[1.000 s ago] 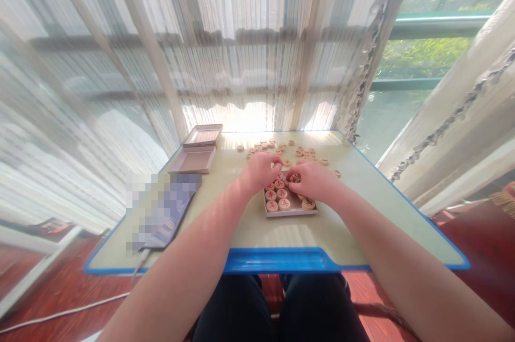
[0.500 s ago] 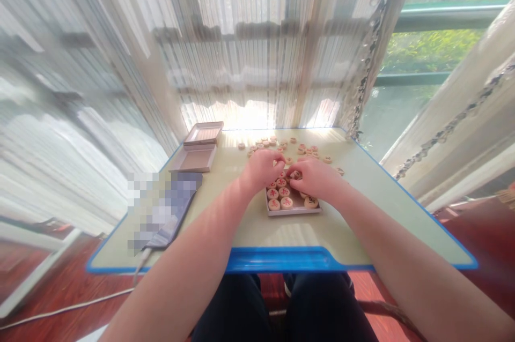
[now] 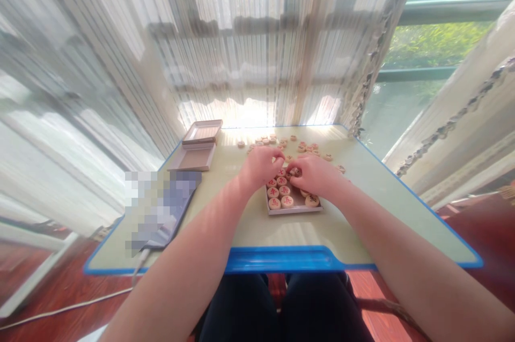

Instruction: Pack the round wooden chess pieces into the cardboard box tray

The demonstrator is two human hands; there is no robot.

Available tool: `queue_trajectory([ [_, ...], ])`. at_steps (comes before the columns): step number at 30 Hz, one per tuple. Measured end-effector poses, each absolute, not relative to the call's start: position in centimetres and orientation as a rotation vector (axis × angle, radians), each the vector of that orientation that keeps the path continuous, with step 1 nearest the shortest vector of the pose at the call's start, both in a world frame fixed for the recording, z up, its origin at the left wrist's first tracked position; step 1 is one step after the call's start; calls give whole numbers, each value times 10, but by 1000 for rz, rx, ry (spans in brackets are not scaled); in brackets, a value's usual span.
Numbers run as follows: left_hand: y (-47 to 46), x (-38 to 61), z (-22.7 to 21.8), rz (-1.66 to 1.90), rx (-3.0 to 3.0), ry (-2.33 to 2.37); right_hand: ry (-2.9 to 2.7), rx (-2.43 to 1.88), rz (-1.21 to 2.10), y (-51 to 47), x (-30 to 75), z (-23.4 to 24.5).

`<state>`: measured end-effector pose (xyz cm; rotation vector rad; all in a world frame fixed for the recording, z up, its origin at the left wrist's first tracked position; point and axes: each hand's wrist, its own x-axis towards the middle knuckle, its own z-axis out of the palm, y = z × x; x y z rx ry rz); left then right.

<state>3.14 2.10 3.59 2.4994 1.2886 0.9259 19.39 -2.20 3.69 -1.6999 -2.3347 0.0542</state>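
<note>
A small grey tray [image 3: 295, 209] sits in the middle of the table and holds several round wooden chess pieces [image 3: 280, 196] with red marks. My left hand [image 3: 260, 166] hovers over the tray's far left side with its fingers curled. My right hand [image 3: 315, 177] rests over the tray's far right side, fingers pinched on a round piece [image 3: 295, 171]. The two hands nearly touch above the tray. What the left fingers hold, if anything, is hidden.
Several loose wooden pieces [image 3: 302, 148] lie scattered behind the tray. Two flat box halves [image 3: 197, 150] stand at the back left. A blurred dark flat object [image 3: 164, 208] lies at the left. The table [image 3: 277, 259] has a blue rim. Curtains hang close behind and on the right.
Both hands stay over the tray with only small finger movement. The view has shifted slightly.
</note>
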Motion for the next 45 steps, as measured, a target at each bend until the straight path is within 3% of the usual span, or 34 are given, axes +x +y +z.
queue_trajectory([
  [7,35,21,33,1001,2350,1480,-2166,-1731,52,-20,201,40],
  [15,50,4,21,939,2227,1668,-1714,-1846,-277,-8,236,38],
  [18,54,2,15,823,2184,1727,-1618,-2020,-178,-4,247,35],
  [25,61,5,5,819,2062,1677,-1417,-2083,443,6,260,29],
  [32,59,2,8,980,1794,1611,-1473,-2072,326,8,263,26],
  [37,63,-3,8,902,1903,1624,-1593,-2150,223,8,265,25],
  [45,70,-8,0,979,1866,1577,-1600,-2055,318,13,266,20],
])
